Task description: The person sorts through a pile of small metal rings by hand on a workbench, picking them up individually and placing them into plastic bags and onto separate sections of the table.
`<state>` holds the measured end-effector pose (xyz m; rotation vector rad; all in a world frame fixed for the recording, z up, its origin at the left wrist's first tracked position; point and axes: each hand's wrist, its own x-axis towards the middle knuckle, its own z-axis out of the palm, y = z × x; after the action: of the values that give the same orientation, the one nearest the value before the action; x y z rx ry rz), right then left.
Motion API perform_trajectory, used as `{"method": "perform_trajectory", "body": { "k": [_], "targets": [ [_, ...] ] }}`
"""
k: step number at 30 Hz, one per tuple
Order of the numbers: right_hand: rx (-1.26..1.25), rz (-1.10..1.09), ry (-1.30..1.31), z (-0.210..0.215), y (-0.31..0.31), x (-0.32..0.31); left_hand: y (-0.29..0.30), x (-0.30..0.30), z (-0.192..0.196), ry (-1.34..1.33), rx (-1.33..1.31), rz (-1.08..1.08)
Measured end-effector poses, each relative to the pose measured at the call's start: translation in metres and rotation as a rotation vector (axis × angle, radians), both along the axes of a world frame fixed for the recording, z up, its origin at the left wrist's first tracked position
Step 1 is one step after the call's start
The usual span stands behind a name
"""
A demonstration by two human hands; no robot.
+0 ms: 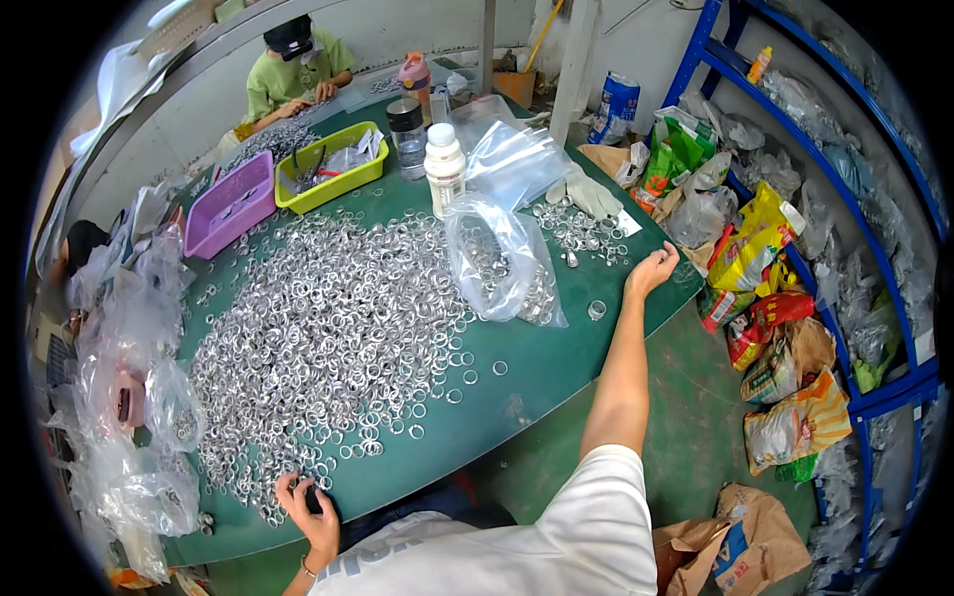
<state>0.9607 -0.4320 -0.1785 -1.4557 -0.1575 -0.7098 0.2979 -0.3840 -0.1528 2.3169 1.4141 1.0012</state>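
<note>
A wide heap of silver metal rings covers the left and middle of the green table. My left hand is at the near edge of the heap, its bent fingers apart and close to several loose rings. My right hand rests at the table's right edge with its fingers curled in; what it holds, if anything, is hidden. Left of it, a clear plastic bag with rings inside stands beside the heap. A smaller group of metal pieces lies beyond my right hand, and a single wider ring sits nearer me.
Purple and yellow-green baskets, a white bottle, a dark-lidded jar and gloves stand or lie farther back. Plastic bags crowd the left edge. Sacks and blue shelving are rightward. Another person works opposite.
</note>
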Motion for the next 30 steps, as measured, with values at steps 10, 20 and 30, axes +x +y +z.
{"method": "perform_trajectory", "body": {
  "k": [10, 20, 30],
  "targets": [
    [0.696, 0.300, 0.470, 0.052, -0.049, -0.066, -0.003, -0.002, -0.002, -0.098, 0.053, -0.036],
    [0.346, 1.582, 0.803, 0.107, -0.031, -0.262, 0.000, 0.000, -0.004, -0.156, 0.070, 0.008],
    [-0.009, 1.501, 0.794, 0.079, -0.046, -0.312, -0.002, -0.001, -0.002, -0.166, 0.056, -0.012]
  ]
}}
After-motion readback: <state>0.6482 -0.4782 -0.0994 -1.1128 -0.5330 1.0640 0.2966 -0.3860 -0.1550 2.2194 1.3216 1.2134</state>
